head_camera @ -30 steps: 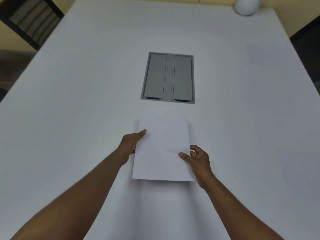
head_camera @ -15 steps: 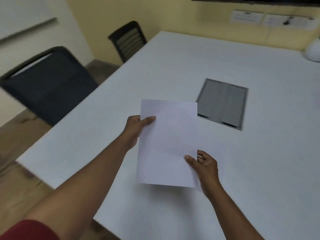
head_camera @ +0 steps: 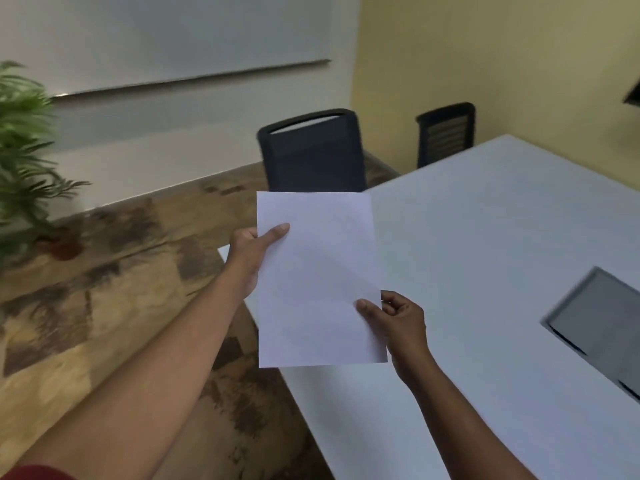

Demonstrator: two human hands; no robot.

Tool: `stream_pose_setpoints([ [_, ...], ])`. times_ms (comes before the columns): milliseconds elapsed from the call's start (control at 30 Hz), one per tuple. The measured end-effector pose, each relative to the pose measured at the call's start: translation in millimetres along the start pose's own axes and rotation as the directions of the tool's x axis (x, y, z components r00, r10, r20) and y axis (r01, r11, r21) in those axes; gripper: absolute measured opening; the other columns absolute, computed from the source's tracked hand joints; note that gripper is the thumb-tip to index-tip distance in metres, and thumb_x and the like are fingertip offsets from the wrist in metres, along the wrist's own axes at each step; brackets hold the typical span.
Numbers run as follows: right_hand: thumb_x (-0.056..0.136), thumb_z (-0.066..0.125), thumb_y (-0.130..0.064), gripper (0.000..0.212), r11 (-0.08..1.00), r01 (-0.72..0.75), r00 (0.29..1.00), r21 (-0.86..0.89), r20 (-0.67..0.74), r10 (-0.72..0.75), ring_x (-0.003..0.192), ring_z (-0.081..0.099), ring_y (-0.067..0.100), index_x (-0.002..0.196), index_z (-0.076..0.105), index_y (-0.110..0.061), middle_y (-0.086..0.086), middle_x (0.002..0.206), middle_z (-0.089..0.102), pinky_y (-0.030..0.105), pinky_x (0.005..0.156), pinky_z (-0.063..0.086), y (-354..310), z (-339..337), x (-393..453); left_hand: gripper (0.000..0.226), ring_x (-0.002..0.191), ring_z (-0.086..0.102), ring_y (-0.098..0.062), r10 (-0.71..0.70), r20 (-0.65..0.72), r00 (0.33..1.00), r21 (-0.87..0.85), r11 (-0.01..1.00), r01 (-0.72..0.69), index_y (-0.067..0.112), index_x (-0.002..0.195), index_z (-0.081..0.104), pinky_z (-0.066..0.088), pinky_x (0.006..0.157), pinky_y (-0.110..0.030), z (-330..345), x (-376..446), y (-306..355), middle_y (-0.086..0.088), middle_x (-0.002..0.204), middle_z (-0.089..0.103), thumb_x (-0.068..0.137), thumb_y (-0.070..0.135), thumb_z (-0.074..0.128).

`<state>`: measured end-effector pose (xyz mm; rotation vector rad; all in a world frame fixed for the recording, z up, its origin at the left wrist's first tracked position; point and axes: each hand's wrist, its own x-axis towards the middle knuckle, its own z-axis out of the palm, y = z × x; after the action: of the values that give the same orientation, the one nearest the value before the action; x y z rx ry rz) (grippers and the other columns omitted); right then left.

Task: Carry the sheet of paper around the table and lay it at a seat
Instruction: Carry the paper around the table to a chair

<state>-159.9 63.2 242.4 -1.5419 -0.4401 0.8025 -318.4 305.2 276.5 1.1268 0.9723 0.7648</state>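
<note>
A blank white sheet of paper is held up in the air over the left corner of the white table. My left hand pinches its left edge, thumb on top. My right hand pinches the lower right edge, thumb on the sheet and fingers curled behind. The sheet's lower right part hangs above the tabletop; its left part hangs over the floor.
A dark office chair stands at the table's left side, just beyond the sheet. A second chair is at the far side by the yellow wall. A grey cable hatch is set in the tabletop. A potted plant stands at the left on the wooden floor.
The sheet has been lifted off the table and carried left. The view has swung left, bringing the chair, floor and plant into sight while the hatch slid to the right edge.
</note>
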Motion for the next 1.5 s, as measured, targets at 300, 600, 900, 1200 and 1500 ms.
stream_pose_setpoints([
  [300,0.082,0.091,-0.025,0.022,0.990,0.076,0.977,-0.120,0.209,-0.050,0.093,0.080,0.030,0.100,0.082,-0.016,0.002,0.099,0.085,0.043,0.086,0.064,-13.3,227.3,12.6,0.042,0.094,0.082,-0.036,0.029,-0.227,0.973,-0.160,0.985,-0.067,-0.005,0.110,0.078,0.068,0.085,-0.047,-232.8,21.2,48.2,-0.016,0.104,0.084,0.091,0.031,0.088],
  [600,0.087,0.088,-0.026,0.015,0.979,0.126,0.928,-0.163,0.368,-0.058,0.080,0.080,0.015,0.097,0.083,-0.016,-0.005,0.094,0.085,0.026,0.069,0.058,-24.7,393.4,41.2,0.045,0.096,0.081,-0.041,0.074,-0.412,0.908,-0.138,0.980,-0.142,-0.005,0.099,0.077,0.066,0.090,-0.058,-383.1,68.8,71.0,-0.021,0.103,0.083,0.090,0.038,0.088],
  [900,0.086,0.088,-0.021,0.017,0.995,0.035,0.902,-0.090,0.432,0.008,0.086,0.081,0.032,0.095,0.081,-0.008,0.009,0.094,0.084,0.043,0.078,0.066,-27.8,504.4,154.1,0.019,0.086,0.082,-0.029,0.107,-0.442,0.891,-0.107,0.979,-0.171,0.010,0.089,0.081,0.066,0.083,-0.045,-445.2,191.6,105.4,-0.009,0.096,0.085,0.096,0.028,0.083],
  [1200,0.087,0.086,-0.013,0.021,0.999,-0.034,0.871,-0.003,0.491,0.031,0.096,0.078,0.047,0.101,0.078,0.000,0.021,0.099,0.082,0.056,0.088,0.064,-69.9,606.9,272.9,0.020,0.096,0.081,-0.036,0.139,-0.463,0.876,-0.099,0.973,-0.207,0.008,0.093,0.081,0.066,0.090,-0.051,-486.0,326.6,172.8,-0.013,0.103,0.085,0.096,0.028,0.084],
  [1500,0.089,0.083,-0.009,0.019,0.998,-0.042,0.924,0.037,0.381,0.025,0.090,0.079,0.040,0.102,0.076,0.003,0.023,0.099,0.082,0.061,0.090,0.063,-94.6,701.9,395.1,0.025,0.075,0.079,-0.021,0.141,-0.356,0.924,-0.086,0.979,-0.183,0.011,0.081,0.076,0.063,0.068,-0.031,-520.0,510.4,212.5,-0.004,0.087,0.084,0.097,0.028,0.082],
])
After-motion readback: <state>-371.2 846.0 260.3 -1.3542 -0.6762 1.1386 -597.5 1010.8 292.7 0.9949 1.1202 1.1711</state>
